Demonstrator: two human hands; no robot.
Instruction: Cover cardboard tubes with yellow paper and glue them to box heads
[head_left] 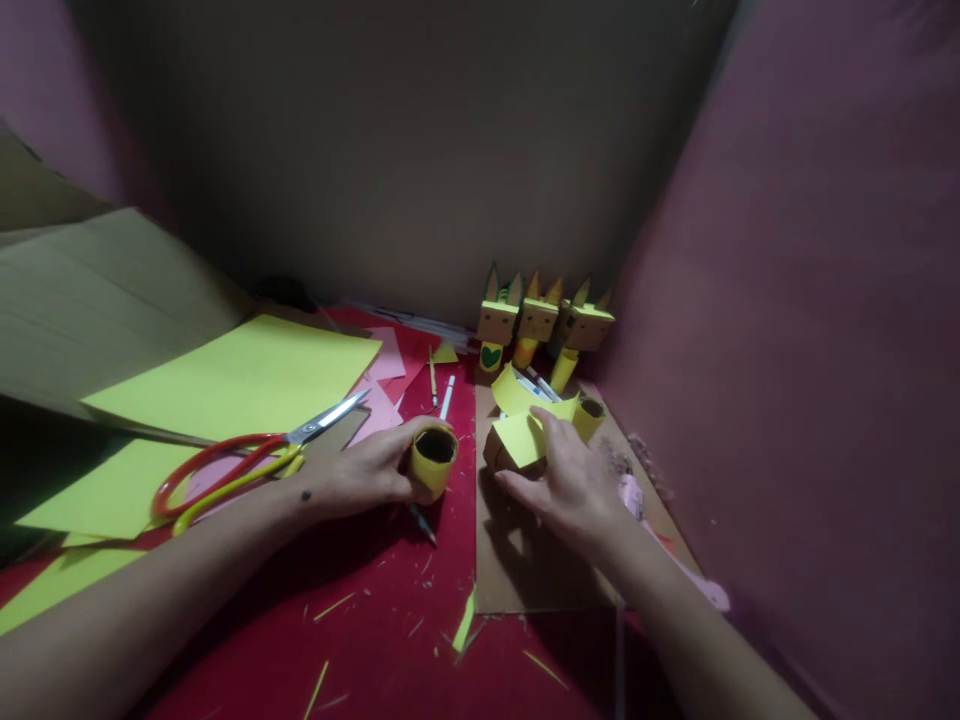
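My left hand [386, 468] is wrapped round a short yellow paper-covered tube [433, 462], its dark open end facing up, over the red tabletop [375, 600]. To the right, my right hand [566, 475] grips a small brown box with a yellow top [519, 440] above a cardboard sheet [525, 585]. Just beyond that hand are a curled yellow strip [510, 392] and another yellow tube [589, 416]. A pencil tip [425, 526] shows below my left hand.
Red-and-yellow scissors [262, 465] lie on yellow sheets [240, 375] at left, near large cardboard [112, 290]. Three box-headed figures with pointed ears [538, 320] stand at the back by the wall. A white marker [448, 398], pink paper [379, 405] and yellow scraps [464, 620] lie about.
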